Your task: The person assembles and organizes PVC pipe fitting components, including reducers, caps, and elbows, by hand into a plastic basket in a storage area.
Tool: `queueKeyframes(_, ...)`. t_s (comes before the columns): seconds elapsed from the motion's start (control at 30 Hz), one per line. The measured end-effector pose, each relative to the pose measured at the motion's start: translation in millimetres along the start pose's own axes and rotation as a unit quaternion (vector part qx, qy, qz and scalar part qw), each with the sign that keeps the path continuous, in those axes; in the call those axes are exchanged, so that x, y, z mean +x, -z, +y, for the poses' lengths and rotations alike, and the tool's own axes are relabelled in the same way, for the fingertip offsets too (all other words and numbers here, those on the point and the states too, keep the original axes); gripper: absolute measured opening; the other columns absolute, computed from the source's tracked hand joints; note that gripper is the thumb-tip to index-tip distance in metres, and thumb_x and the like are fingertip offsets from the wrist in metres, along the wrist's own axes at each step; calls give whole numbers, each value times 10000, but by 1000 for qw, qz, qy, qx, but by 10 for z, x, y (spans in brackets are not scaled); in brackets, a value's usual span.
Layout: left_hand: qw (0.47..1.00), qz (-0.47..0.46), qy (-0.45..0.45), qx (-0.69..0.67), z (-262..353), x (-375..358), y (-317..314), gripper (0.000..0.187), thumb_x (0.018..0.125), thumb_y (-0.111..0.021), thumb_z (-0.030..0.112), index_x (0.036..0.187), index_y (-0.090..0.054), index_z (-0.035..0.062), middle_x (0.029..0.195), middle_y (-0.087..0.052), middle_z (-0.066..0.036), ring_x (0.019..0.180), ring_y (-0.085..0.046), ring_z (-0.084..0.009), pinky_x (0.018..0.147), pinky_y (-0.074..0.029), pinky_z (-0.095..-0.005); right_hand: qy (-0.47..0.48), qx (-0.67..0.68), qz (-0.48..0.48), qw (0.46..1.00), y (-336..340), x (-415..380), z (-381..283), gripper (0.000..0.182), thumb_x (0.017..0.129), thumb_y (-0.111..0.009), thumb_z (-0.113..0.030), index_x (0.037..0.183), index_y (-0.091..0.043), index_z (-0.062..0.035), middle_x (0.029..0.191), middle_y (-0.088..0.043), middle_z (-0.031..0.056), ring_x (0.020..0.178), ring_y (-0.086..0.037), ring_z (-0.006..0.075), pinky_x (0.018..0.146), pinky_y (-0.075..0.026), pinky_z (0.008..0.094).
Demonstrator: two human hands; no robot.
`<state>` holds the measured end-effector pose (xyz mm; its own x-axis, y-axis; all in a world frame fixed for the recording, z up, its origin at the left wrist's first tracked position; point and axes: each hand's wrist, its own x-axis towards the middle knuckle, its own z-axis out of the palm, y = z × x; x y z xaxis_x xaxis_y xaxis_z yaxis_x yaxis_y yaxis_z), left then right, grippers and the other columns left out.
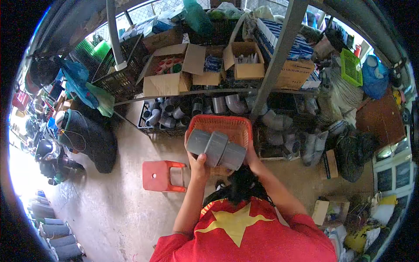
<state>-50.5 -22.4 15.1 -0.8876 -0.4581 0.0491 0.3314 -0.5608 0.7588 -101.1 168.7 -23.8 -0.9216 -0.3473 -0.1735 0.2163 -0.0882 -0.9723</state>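
A large grey pipe coupling (214,146) lies tilted across the opening of a red plastic basket (220,121), both held in front of my chest. My left hand (197,166) is closed at the lower left, its thumb pressed on the coupling; the other fingers are mostly hidden along the basket's left side. At the basket's right side is my right hand (252,156), which grips the basket wall with its fingers largely out of sight. The coupling covers much of the basket's inside.
A red stool (155,176) stands on the floor to the left. Ahead, a shelf carries open cardboard boxes (161,85), with a black crate of grey elbow fittings (168,114) below. A slanted metal post (279,56) rises in front of it. Bags and boxes crowd the right.
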Motion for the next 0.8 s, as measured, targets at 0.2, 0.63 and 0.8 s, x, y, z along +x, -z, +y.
queueKeyframes(0.2,999,23,33,-6,82,23,26,1205,553,-859,475,1476,-159,141,1352,-386,-103,1229,-426,-268,1016,-380,-428,354,-470,20,809,-191,-481,-879,871,685,-794,-457,1327,-406,-15,1274,-514,187,1128,-567,294,810,-527,392)
queueKeyframes(0.63,999,11,-16,26,129,-1,-73,1229,540,-865,455,1482,-141,140,1342,-395,-109,1218,-433,-270,1014,-371,-408,47,-377,-44,924,-55,-356,-639,923,846,-327,-749,1367,-359,12,1309,-499,191,1124,-560,301,971,-411,385)
queueKeyframes(0.8,999,31,17,12,-5,1,63,1220,538,-867,464,1474,-160,129,1343,-392,-105,1216,-429,-263,1014,-365,-410,324,-485,49,811,-316,-412,-761,794,828,-528,-617,1354,-380,-41,1180,-572,200,1027,-596,339,790,-516,437)
